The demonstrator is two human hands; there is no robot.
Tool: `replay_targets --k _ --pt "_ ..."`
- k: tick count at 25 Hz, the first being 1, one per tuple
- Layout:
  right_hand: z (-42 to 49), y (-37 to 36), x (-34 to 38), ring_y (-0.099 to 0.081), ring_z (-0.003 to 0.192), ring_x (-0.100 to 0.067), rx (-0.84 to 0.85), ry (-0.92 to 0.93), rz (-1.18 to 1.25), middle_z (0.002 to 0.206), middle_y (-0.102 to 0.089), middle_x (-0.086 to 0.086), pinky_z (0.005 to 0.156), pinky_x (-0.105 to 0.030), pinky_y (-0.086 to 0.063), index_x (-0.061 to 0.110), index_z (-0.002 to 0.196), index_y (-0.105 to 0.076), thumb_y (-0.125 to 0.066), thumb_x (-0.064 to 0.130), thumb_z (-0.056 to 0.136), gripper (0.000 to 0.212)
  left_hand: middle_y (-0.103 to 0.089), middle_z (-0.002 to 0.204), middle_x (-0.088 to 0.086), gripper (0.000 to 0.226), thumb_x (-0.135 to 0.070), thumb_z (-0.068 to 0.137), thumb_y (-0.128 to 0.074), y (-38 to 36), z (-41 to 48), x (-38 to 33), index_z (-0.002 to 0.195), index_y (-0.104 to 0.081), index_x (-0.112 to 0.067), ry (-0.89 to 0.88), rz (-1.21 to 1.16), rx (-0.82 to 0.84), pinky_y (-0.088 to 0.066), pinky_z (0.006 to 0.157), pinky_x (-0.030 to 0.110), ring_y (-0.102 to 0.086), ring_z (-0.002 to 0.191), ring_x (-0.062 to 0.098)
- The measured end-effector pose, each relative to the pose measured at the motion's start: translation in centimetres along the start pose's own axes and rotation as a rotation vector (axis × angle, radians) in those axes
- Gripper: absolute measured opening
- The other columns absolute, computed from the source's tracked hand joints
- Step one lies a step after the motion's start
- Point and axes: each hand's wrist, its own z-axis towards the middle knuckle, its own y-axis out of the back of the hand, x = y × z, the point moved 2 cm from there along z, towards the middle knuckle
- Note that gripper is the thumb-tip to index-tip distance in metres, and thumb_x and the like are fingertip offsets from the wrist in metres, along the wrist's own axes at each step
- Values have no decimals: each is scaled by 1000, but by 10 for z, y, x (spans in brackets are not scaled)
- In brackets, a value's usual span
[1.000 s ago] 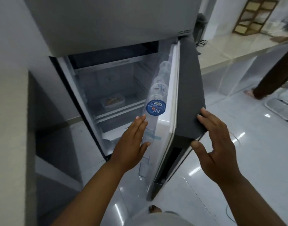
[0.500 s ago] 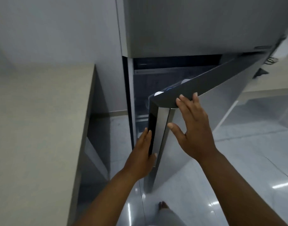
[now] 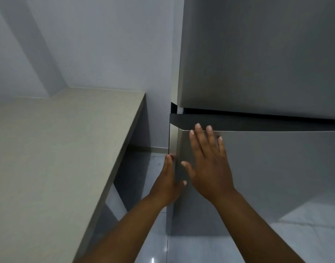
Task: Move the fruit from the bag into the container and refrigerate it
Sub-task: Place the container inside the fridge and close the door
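Two hands on the lower refrigerator door, one refrigerator, one surface beside it.

The refrigerator shows two doors; the lower door sits nearly flush, a dark gap under the upper one. The beige surface stands to the left, with a narrow strip of tiled floor between its edge and the fridge. The right hand lies flat, fingers spread, on the door front near its top corner. The left hand rests open along the door's side edge (holding nothing). Fruit and container are out of sight.
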Motion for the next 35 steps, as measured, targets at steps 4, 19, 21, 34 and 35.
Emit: replay_targets --k 4,19,21,34,35 --pt "16 -21 -25 7 150 -26 67 24 -39 164 4 -3 119 -56 -10 14 154 -7 -48 51 90 84 32 152 -13 106 -30 89 -64 -3 38 0 147 24 -26 -33 98 -50 -20 106 25 -3 149 17" --pt "34 -49 -55 4 150 -27 113 94 59 163 -3 -10 119 -55 -10 9 152 -15 -49 48 90 81 22 159 -14 100 -37 91 -60 6 64 11 148 22 -32 -49 183 -128 -25 118 42 -2 149 15" --pt "23 -55 -42 2 150 -26 136 130 172 163 -8 -8 120 -53 -11 10 152 -18 -49 46 91 77 21 160 -11 97 -40 92 -57 11 39 22 147 23 -32 -28 169 -165 -22 119 40 0 149 13" --pt "-97 -94 185 11 144 6 731 557 773 155 9 24 117 -20 -12 36 151 0 -47 54 91 78 -21 160 -7 77 -48 92 -51 83 -279 143 153 -13 -21 577 165 -718 -15 109 13 -21 145 6" --pt "-109 -92 204 8 144 6 761 608 780 155 7 25 115 -18 -12 35 152 -2 -47 54 92 77 -22 160 -7 76 -48 92 -51 83 -306 149 153 -15 -20 630 164 -767 -15 110 14 -22 145 7"
